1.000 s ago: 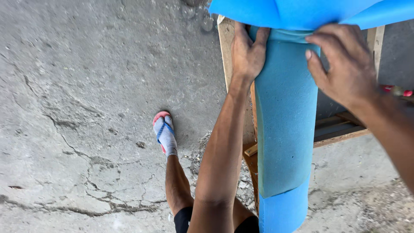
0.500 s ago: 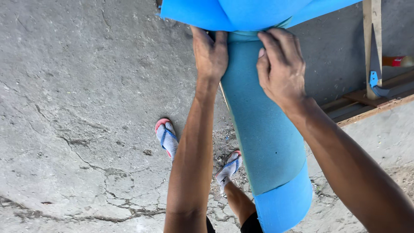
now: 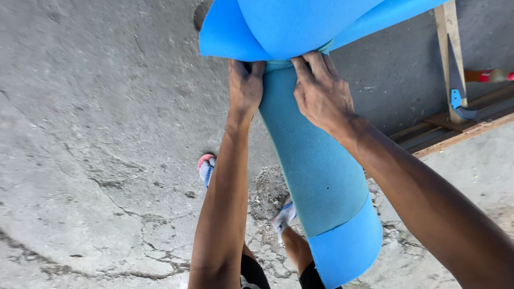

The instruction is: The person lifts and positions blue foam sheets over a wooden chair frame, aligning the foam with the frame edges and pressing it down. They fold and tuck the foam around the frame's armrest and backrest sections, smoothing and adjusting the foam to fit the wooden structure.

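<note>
1. A rolled blue foam sheet point(image 3: 321, 166) stands tilted in the middle of the head view, its lower end down by the person's legs, its upper end under both hands.
2. The left hand point(image 3: 245, 85) grips the roll's left side near the top, fingers curled over the edge where the loose sheet meets the roll.
3. The right hand point(image 3: 321, 91) lies on the front and right of the roll at the same height, fingers spread and pressing into the foam.
4. The two hands sit close together – nearly touching at the fingertips – and both are clamped on the roll.
5. Above the hands the loose part of the sheet point(image 3: 300, 24) fans out wide and fills the top of the frame.
6. At the lower end a brighter blue outer layer point(image 3: 348, 249) wraps round the paler inner roll.
7. Below the roll the person's feet show in white-and-blue sandals: one point(image 3: 206, 168) to the left of the left forearm, the other point(image 3: 284, 217) just beside the roll, partly hidden by it.
8. The floor point(image 3: 96, 139) is grey concrete – cracked, with a crumbled patch near the feet.
9. To the right a wooden frame point(image 3: 455, 120) rests against the wall, with an upright wooden slat point(image 3: 447, 32) and a small blue piece point(image 3: 456, 101) on it.
10. A red-and-tan object point(image 3: 490, 76) lies at the right edge; what it is cannot be told.
</note>
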